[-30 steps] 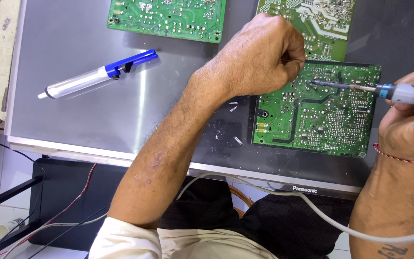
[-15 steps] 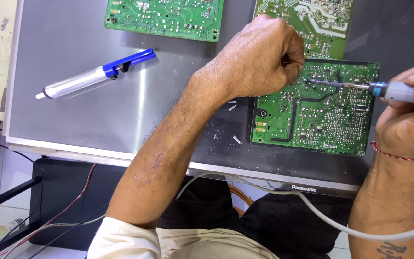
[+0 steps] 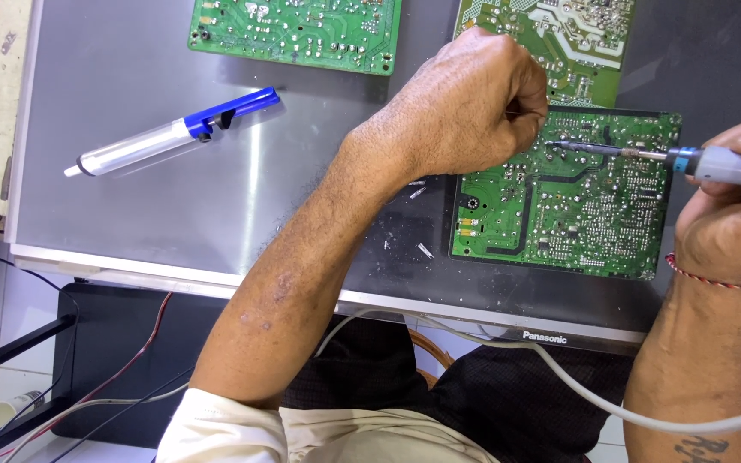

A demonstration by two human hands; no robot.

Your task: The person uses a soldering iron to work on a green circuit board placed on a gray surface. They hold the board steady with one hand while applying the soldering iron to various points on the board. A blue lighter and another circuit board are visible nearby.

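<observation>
Over the near green circuit board (image 3: 568, 206), the right hand (image 3: 731, 214) grips a soldering iron (image 3: 645, 155) by its grey handle, tip touching the board's upper edge. Just left of the tip, the left hand (image 3: 473, 107) is clenched, its contents hidden. The board looks stiff, light and fragile, best held by its edges; the iron only by its handle.

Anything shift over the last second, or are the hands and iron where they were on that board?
Almost nothing changed. The right hand holds the soldering iron with its tip on the green circuit board, and the left hand stays fisted at the board's upper left edge. The whole view drifted only slightly. The blue and silver desoldering pump and the other two boards lie as before.
</observation>
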